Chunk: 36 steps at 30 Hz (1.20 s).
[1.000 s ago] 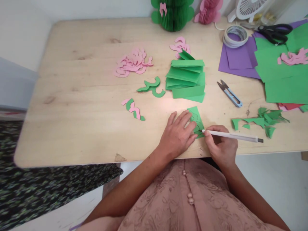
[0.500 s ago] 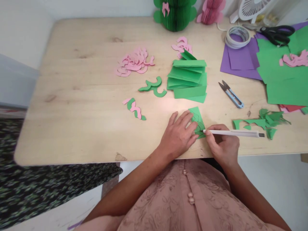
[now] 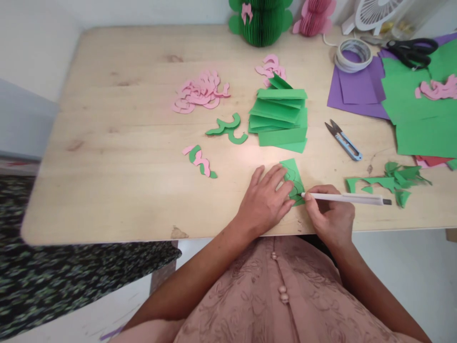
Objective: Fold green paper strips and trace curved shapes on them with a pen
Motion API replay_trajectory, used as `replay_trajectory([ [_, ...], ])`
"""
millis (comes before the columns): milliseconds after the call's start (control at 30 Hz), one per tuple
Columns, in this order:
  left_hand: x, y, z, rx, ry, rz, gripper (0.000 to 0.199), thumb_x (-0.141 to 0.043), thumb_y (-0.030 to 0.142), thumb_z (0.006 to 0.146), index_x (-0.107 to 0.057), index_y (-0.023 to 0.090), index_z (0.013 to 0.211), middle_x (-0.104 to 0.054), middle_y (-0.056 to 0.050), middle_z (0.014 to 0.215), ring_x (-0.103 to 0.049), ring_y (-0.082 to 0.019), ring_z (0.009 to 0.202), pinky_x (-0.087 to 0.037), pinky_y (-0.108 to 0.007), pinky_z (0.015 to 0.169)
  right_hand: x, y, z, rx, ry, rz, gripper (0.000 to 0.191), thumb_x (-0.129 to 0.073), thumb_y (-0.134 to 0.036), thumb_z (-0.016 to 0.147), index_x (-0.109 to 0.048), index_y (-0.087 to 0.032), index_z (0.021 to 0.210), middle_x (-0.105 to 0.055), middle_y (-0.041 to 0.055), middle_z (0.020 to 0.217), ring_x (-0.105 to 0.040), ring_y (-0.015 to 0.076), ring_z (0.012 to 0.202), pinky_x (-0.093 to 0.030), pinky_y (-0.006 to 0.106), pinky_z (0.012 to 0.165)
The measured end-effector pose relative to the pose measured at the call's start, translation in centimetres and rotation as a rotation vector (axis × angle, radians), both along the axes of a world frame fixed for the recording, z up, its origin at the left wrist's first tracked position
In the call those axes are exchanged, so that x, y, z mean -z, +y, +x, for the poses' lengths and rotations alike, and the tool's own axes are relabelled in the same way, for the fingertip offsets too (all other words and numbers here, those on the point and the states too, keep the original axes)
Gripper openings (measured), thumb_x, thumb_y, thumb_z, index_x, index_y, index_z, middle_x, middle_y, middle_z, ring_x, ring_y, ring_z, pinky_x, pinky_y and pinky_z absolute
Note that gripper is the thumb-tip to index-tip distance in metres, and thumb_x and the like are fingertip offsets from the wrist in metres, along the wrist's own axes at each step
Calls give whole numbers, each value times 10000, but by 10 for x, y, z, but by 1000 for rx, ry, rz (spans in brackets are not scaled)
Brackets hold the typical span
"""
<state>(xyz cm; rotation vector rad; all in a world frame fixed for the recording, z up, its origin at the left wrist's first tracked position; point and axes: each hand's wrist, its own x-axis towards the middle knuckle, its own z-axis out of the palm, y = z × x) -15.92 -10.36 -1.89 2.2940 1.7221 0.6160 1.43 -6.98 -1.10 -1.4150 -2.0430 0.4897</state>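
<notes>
Near the table's front edge lies a small green paper piece point(image 3: 293, 174) with curved dark lines on it. My left hand point(image 3: 266, 200) rests flat on its left part, fingers spread and covering some of it. In my right hand point(image 3: 332, 214) is a white pen point(image 3: 352, 197), gripped near its tip, which meets the paper's right side. Folded green paper strips point(image 3: 280, 116) are piled just beyond. To the left are green curved cutouts point(image 3: 228, 128) and an interlaced pink and green cutout point(image 3: 200, 162).
Pink cutouts point(image 3: 202, 90) lie in a heap at centre left. Blue thread snips point(image 3: 344, 140) and green scraps point(image 3: 400, 178) are to the right. Farther back are tape rolls point(image 3: 353, 56), black-handled scissors point(image 3: 412, 50), green sheets point(image 3: 421, 119) and a green honeycomb paper figure point(image 3: 260, 24).
Hardly anything differs. The pen's rear end has shifted very slightly, while both hands and the paper stay in place.
</notes>
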Motion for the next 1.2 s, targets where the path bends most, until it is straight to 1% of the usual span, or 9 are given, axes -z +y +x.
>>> replay_trajectory([
  [200, 0, 0, 0, 1, -1, -4, 239, -543, 338, 916, -586, 171, 1080, -545, -141, 1354, -431, -274, 1340, -290, -507, 1133, -1, -1, 0, 4, -21, 2, 142, -590, -336, 825, -626, -214, 762, -671, 11, 691, -614, 171, 609, -464, 298, 571],
  [400, -1, 1, 0, 1, 1, -10, 246, -537, 340, 919, -585, 168, 1087, -542, -142, 1359, -430, -278, 1342, -286, -515, 1134, -1, -1, -1, -22, -36, 33, 137, -579, -327, 830, -624, -215, 765, -677, 17, 710, -625, 185, 662, -475, 320, 638],
  [567, -1, 0, 0, 0, 3, -17, 240, -529, 341, 922, -589, 170, 1080, -535, -142, 1369, -428, -277, 1344, -285, -514, 1137, -1, -1, -1, -44, -58, 66, 130, -574, -312, 835, -616, -213, 762, -673, 14, 705, -602, 178, 649, -463, 321, 650],
  [733, -1, 0, 0, 2, 2, -7, 246, -524, 342, 925, -588, 167, 1086, -537, -148, 1365, -432, -283, 1342, -285, -518, 1137, -1, -1, -1, -53, -52, 55, 120, -570, -312, 836, -605, -224, 763, -670, 11, 715, -600, 177, 659, -466, 335, 698],
  [1200, -1, 0, 0, 0, 2, -21, 251, -529, 341, 925, -593, 168, 1095, -523, -150, 1385, -421, -278, 1352, -281, -518, 1140, -2, -1, -3, -91, -45, 73, 112, -575, -305, 841, -596, -222, 768, -658, 11, 695, -592, 181, 649, -442, 353, 704],
])
